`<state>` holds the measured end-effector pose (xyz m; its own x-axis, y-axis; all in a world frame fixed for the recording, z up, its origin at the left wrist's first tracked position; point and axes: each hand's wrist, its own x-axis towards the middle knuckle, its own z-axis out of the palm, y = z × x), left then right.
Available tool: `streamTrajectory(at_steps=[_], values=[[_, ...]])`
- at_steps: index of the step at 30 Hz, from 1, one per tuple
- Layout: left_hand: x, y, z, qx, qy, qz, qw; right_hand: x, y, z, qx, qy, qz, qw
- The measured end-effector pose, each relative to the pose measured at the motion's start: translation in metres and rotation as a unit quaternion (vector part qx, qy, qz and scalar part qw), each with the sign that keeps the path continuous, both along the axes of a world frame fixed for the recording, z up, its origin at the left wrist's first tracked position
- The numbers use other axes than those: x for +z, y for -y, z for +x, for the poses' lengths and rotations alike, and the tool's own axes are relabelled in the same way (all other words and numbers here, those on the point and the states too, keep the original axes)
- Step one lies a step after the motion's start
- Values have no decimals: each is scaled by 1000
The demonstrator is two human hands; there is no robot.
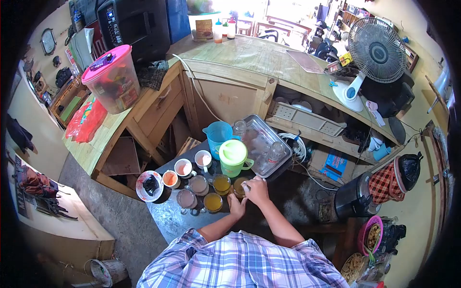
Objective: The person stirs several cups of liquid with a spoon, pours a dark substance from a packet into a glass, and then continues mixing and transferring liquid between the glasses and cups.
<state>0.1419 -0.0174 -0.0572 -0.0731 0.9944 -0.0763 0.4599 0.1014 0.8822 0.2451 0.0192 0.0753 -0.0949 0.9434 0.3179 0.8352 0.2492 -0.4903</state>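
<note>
Both of my hands are at the right end of a group of cups on the low grey table [165,218]. My left hand [236,206] has its fingers curled at the near side of a glass mug [240,185] with a brownish drink. My right hand [256,190] is closed at the mug's right side, and what its fingers pinch is too small to make out. Beside them stand glasses of yellow drink [222,184] and greyish drink [186,198]. White cups [183,167] stand farther left. Just behind my hands is a green lidded pitcher [233,158].
A blue pitcher [218,137] and a metal tray [283,158] holding glass jars stand behind. A patterned bowl with a black bag [150,186] is at the left. The wooden counter [240,55] runs behind, with a fan [377,50] on it. A silver pot [353,197] stands right.
</note>
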Motion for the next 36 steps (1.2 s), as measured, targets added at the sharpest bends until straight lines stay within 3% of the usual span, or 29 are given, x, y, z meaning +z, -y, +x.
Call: streamTrajectory(at_steps=[4, 7, 10, 13, 16, 19, 22, 25, 27, 28, 31, 34, 36], values=[[0, 0, 0, -9, -12, -20, 1000, 1, -1, 0, -13, -30, 10, 999], [1, 0, -1, -7, 1, -3, 1000, 0, -1, 0, -37, 46, 20, 998], [0, 0, -1, -10, -11, -35, 999, -2, -1, -1, -9, -25, -41, 999], [0, -1, -1, -5, 0, -27, 1000, -3, -4, -1, -49, 10, 19, 999], [-2, -1, -3, -13, -10, -42, 999, -1, -5, -1, -1, -25, -58, 998], [-8, -2, -4, -32, -7, -61, 998, 3, -4, -1, -29, -9, 14, 999], [-12, -2, -5, -26, -12, -8, 1000, -4, -8, 0, -35, 34, -8, 999], [-8, -3, -6, -39, 10, -74, 996, 2, -9, -1, 1, -44, -34, 998], [-8, -3, -5, -37, -3, -50, 998, 11, -7, -2, -50, 67, -8, 996], [-10, -3, -5, -34, -17, -27, 999, 7, -9, -2, -49, 67, -7, 997], [-11, -3, -3, -26, -15, -23, 999, 3, -10, -2, 6, -34, -54, 998], [-5, -4, -6, -50, -13, -90, 995, 6, -10, -2, -32, 38, 18, 999], [-4, -3, -6, -39, -7, -67, 997, 4, -12, 0, -19, 51, -65, 996]])
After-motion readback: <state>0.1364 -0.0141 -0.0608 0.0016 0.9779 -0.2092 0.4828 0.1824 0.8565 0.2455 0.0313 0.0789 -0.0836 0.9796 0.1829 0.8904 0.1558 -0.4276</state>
